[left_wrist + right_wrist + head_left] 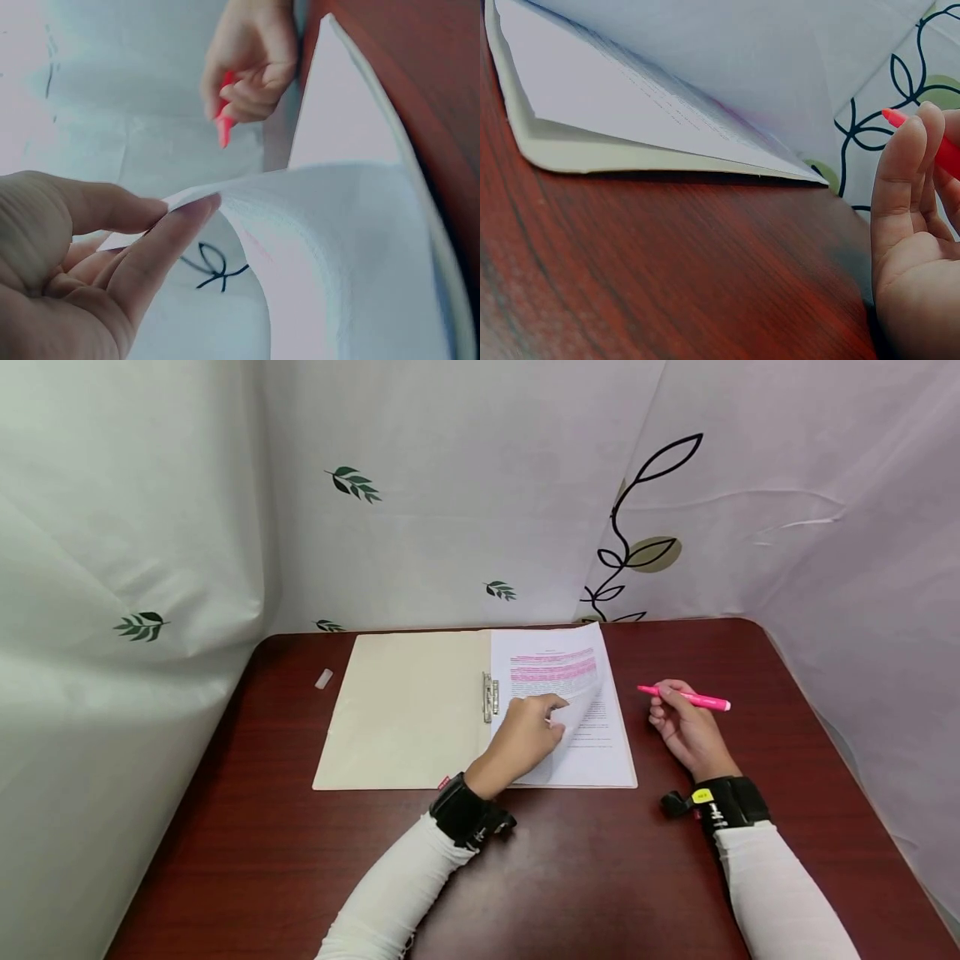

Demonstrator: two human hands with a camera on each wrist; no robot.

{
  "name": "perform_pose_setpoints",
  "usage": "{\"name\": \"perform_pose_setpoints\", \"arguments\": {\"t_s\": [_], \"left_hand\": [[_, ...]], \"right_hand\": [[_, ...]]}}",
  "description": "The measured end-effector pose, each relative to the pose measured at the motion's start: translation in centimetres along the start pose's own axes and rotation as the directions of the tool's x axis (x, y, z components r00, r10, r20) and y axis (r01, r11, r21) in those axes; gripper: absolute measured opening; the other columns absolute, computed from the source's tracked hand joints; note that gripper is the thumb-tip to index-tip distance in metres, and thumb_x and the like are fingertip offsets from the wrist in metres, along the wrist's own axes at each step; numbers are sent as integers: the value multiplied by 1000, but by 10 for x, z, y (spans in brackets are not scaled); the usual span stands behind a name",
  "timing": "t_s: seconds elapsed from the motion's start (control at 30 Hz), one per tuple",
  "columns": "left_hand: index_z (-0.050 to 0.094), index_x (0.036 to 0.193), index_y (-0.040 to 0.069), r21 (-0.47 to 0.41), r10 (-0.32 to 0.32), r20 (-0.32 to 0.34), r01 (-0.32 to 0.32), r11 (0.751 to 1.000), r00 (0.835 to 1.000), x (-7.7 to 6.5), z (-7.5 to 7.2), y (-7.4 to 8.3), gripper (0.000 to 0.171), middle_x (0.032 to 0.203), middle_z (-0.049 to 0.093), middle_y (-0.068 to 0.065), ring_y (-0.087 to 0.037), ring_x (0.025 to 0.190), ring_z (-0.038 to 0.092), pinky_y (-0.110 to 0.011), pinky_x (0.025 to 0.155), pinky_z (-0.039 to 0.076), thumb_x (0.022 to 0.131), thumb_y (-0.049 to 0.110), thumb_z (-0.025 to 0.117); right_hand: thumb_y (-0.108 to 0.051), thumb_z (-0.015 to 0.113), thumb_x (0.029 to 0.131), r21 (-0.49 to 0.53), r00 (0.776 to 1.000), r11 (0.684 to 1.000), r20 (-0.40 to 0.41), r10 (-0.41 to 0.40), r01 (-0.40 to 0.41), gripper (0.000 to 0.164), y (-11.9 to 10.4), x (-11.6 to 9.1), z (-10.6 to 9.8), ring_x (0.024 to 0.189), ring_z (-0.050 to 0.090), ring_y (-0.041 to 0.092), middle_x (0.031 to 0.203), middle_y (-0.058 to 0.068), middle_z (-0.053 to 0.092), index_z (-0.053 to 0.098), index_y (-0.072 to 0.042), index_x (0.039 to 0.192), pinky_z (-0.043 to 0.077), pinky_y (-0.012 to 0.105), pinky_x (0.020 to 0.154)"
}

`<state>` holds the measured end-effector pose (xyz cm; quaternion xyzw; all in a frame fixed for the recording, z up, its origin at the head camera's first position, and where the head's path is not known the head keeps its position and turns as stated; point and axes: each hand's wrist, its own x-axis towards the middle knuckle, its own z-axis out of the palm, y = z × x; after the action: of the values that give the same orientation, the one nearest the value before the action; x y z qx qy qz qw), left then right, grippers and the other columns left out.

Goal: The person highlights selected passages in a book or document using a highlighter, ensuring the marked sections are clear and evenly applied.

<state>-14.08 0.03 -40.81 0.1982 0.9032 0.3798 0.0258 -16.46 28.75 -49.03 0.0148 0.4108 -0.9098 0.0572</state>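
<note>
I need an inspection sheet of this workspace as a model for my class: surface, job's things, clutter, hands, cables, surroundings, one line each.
Surface: dark reddish-brown table, wood-grained.
Job's things: open folder with a metal clip; printed pages on its right side, the top page bearing pink lines; pink marker.
Clutter: one small white block, left of the folder; what it is, I cannot tell.
Hands: left hand pinches the lifted top page; right hand holds the marker.
Cables: nothing seen for certain.
Surroundings: pale cloth with leaf prints behind the table.
</note>
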Motion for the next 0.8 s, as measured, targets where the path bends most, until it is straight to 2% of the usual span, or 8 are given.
{"name": "perform_pose_setpoints", "arguments": {"t_s": [0.13, 0.27, 0.33, 0.4, 0.53, 0.67, 0.8], "left_hand": [[77, 114, 2, -77, -38, -6, 38, 996, 999, -2, -16, -6, 28, 99, 77, -11, -9, 70, 61, -20, 65, 49, 87, 0, 74], [76, 117, 0, -190, -93, -24, 86, 978, 995, -6, -27, -13, 29, 72, 64, -2, -4, 56, 45, -18, 54, 38, 87, 1, 75], [76, 119, 0, -245, -118, -28, 108, 964, 993, -8, -32, -19, 31, 63, 57, 3, -3, 53, 44, -19, 52, 36, 88, 2, 74], [76, 117, 0, -291, -137, -26, 124, 949, 990, -10, -36, -24, 30, 59, 55, 5, -3, 51, 45, -19, 51, 36, 88, 2, 74], [77, 111, 2, -355, -166, -7, 152, 922, 986, -15, -44, -35, 26, 67, 68, 1, -4, 55, 53, -20, 54, 43, 86, 2, 73], [77, 109, 2, -405, -202, 45, 203, 892, 978, -22, -53, -44, 24, 84, 77, -6, -6, 67, 66, -22, 63, 55, 86, 0, 73], [76, 108, 1, -411, -207, 99, 229, 882, 973, -30, -64, -52, 24, 93, 79, -8, -7, 77, 67, -22, 68, 56, 85, -3, 71]], "right_hand": [[-6, 49, 108, 3, 1000, 1000, 0, -6, 6, 17, -1, 0, 0, 66, 61, 11, 82, 5, 69, 66, -8, 103, 53, 22, 63], [-6, 46, 109, 15, 1000, 1000, 10, -8, 8, 20, 0, 1, 0, 65, 61, 12, 82, 5, 69, 65, -8, 103, 52, 22, 63], [-5, 45, 109, 24, 1000, 1000, 16, -6, 5, 21, 0, 1, 1, 66, 61, 12, 82, 5, 69, 65, -7, 103, 52, 22, 63], [-5, 46, 109, 20, 1000, 1000, 14, -7, 7, 20, 0, 1, 2, 66, 61, 12, 82, 5, 69, 65, -8, 103, 53, 22, 63], [-7, 49, 108, -9, 1000, 1000, -5, -3, 2, 17, -1, 1, 2, 66, 61, 11, 82, 4, 68, 65, -9, 103, 52, 22, 63], [-9, 51, 108, -28, 1000, 1000, -28, 14, -15, 15, -1, 0, 2, 65, 60, 11, 81, 3, 68, 65, -11, 103, 53, 21, 63], [-10, 52, 108, -41, 999, 999, -42, 15, -16, 13, -1, -1, 1, 65, 60, 10, 81, 2, 68, 65, -11, 103, 53, 20, 62]]}}
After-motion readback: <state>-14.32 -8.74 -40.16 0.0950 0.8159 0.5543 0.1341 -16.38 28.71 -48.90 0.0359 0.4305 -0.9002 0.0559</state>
